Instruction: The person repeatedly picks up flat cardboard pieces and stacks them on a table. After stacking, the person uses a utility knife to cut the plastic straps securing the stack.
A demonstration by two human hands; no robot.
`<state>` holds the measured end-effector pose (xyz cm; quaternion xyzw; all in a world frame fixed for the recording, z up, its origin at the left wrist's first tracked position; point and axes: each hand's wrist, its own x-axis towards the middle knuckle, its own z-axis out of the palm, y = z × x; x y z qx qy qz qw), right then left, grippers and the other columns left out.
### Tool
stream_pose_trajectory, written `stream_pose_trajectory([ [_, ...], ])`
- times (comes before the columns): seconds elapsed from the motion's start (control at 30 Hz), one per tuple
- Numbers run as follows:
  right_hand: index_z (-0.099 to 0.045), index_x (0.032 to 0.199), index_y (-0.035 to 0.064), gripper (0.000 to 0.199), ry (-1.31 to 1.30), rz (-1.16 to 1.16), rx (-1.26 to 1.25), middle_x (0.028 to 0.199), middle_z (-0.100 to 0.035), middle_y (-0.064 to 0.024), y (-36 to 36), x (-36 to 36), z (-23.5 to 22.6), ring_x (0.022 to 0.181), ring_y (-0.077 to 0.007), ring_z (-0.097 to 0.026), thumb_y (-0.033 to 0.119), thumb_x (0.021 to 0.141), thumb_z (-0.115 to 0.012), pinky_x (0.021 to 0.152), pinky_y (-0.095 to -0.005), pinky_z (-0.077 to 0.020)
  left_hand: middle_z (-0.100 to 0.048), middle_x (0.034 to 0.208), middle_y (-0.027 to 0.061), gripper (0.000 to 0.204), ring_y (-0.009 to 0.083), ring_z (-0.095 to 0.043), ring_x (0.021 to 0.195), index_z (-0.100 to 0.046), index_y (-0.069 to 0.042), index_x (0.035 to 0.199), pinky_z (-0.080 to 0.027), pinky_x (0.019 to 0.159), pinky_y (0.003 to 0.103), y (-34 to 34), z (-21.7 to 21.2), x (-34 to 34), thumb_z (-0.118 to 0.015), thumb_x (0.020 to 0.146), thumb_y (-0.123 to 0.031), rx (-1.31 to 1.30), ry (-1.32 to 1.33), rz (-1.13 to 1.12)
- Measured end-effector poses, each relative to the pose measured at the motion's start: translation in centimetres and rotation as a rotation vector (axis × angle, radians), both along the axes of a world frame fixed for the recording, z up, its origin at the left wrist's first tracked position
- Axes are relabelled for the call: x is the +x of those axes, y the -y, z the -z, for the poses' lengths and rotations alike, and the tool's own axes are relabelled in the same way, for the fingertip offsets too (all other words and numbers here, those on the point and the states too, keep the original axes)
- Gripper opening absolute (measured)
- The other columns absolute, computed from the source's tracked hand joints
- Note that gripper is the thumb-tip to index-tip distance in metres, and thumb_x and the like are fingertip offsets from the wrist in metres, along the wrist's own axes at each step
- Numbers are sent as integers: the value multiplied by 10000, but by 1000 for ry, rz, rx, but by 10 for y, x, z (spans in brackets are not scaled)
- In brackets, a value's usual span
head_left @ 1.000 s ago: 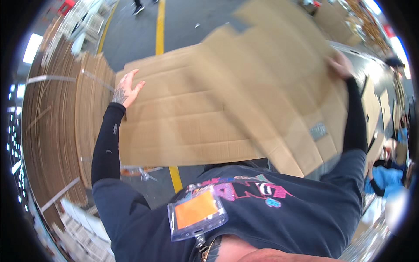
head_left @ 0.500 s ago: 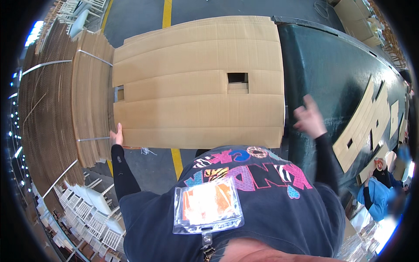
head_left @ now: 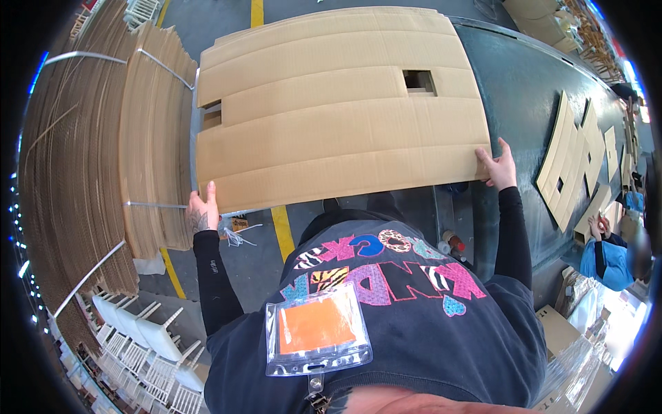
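Observation:
A large flat cardboard sheet (head_left: 331, 110) with creases and two rectangular cut-outs lies in front of me, its right part over the dark conveyor (head_left: 531, 103). My left hand (head_left: 202, 210) grips the sheet's near left corner. My right hand (head_left: 498, 164) holds its near right corner, fingers curled over the edge. Both arms are in black sleeves. An orange badge in a clear pouch (head_left: 317, 330) hangs on my chest.
Tall strapped stacks of flat cardboard (head_left: 103, 152) stand on my left. More cut cardboard pieces (head_left: 576, 159) lie further along the conveyor, where another person in blue (head_left: 607, 252) works. A yellow floor line (head_left: 281, 231) runs underneath. White plastic racks (head_left: 148, 345) sit at the lower left.
The sheet has gone from tilted in the air to lying flat. My right hand, loose half a second ago, has closed on the near right corner; my left hand stays at the left corner.

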<state>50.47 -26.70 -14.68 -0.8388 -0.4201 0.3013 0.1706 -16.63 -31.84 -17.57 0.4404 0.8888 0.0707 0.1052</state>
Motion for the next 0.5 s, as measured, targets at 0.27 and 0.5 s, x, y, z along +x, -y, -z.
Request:
stream_pose_trajectory([
  [0.27,-366,1497,106,1023,808,-170,115,1231,-555,-182,20,-44,-24,1095,-318,-616,507,686,-844,926,-485,-515,-662,1072,259,824,354,-668,947,-574,80,1152,-512,878,456,7,-10,-4,-692,801,-656,89,340,-139],
  [0.5,-539,1333,135,652,486,-1141,619,1276,-529,-108,29,-196,-25,1215,-295,-498,224,724,-753,1020,-451,-408,-645,1092,234,807,401,-653,934,-515,57,1201,-513,838,483,31,-25,-25,-724,803,-614,242,182,-50],
])
